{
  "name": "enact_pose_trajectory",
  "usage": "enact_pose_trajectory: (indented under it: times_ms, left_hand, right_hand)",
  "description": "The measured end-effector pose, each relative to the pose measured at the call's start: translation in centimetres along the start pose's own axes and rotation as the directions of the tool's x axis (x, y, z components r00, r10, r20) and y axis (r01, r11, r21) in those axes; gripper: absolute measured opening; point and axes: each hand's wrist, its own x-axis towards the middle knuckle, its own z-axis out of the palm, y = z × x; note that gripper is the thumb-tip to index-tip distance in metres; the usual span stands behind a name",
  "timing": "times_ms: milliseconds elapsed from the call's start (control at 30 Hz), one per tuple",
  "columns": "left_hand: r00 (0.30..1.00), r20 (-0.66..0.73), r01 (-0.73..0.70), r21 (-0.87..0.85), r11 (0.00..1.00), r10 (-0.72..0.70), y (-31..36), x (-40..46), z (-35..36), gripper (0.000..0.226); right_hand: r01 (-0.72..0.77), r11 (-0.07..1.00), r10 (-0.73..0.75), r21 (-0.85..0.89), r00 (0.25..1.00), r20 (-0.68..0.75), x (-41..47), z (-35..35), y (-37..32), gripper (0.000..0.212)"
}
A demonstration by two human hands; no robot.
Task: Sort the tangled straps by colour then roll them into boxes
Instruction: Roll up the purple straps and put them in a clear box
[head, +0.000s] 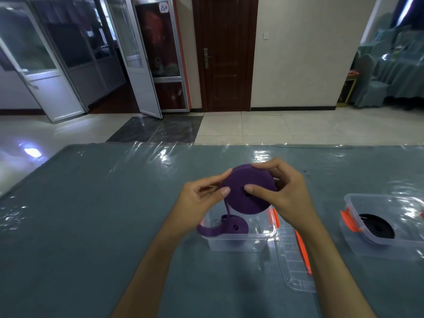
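A big roll of purple strap (249, 191) is held above a clear plastic box (238, 239) with orange clips. My right hand (284, 191) grips the roll, thumb at its centre hole and fingers over its top. My left hand (202, 196) pinches the roll's left edge where the loose strap end runs off. That loose end hangs down into the box to a smaller purple roll (229, 227) lying inside it. A second clear box (385, 223) at the right holds a rolled black strap (376, 226).
A clear lid (293, 260) with an orange edge lies flat between the two boxes. The table (91, 214) has a grey-blue cloth under shiny plastic film. Beyond its far edge are tiled floor, a dark wooden door and glass doors.
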Motion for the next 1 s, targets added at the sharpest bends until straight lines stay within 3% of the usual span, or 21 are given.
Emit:
enact_pose_trajectory:
  times_ms: [67,167,267,433,633,767,833,933,1000]
  left_hand:
    - [1.0,0.024,-0.011,0.022,1.0,0.01,0.0,0.1,-0.6,0.039]
    - [0.985,-0.161,-0.051,0.093,0.994,0.065,-0.3,0.0,-0.3,0.029]
    - [0.966,-0.247,-0.076,0.012,0.997,0.076,-1.2,-0.3,0.4,0.015]
    - [0.995,-0.094,-0.022,-0.071,0.997,0.015,-1.2,0.0,-0.2,0.03]
    - [0.983,-0.185,-0.014,0.024,1.0,0.019,-1.4,0.1,0.1,0.014]
    - [0.986,0.0,0.165,-0.13,0.978,-0.166,-2.2,-0.5,-0.6,0.03]
    - [0.982,0.065,0.187,-0.138,0.972,-0.18,-2.3,-0.6,-0.9,0.04]
    - [0.983,-0.157,0.086,-0.093,0.992,-0.1,-3.2,-0.5,-0.2,0.029]
    - [0.926,-0.365,0.051,-0.125,0.991,-0.093,-4.2,-0.6,1.1,0.017]
  right_hand:
    - [-0.046,0.999,0.046,0.008,0.998,0.037,-0.1,0.1,0.5,0.043]
    - [-0.135,0.99,0.14,-0.04,0.974,0.177,0.3,0.1,0.4,0.048]
    - [-0.115,0.993,0.119,-0.033,0.976,0.181,0.7,0.1,-0.1,0.053]
    - [-0.084,0.995,0.086,0.057,0.996,-0.022,0.1,0.7,0.6,0.04]
    - [-0.233,0.972,0.228,0.01,0.961,0.156,-0.6,0.0,1.0,0.054]
    - [-0.227,0.97,0.219,0.087,0.971,0.092,-0.9,0.1,1.2,0.045]
    - [-0.245,0.958,0.242,0.152,0.97,0.035,-1.4,0.8,1.9,0.044]
    - [-0.279,0.941,0.291,0.194,0.956,-0.037,-1.9,2.1,3.0,0.049]
    - [-0.295,0.93,0.322,0.218,0.942,-0.095,-2.0,2.8,3.7,0.049]
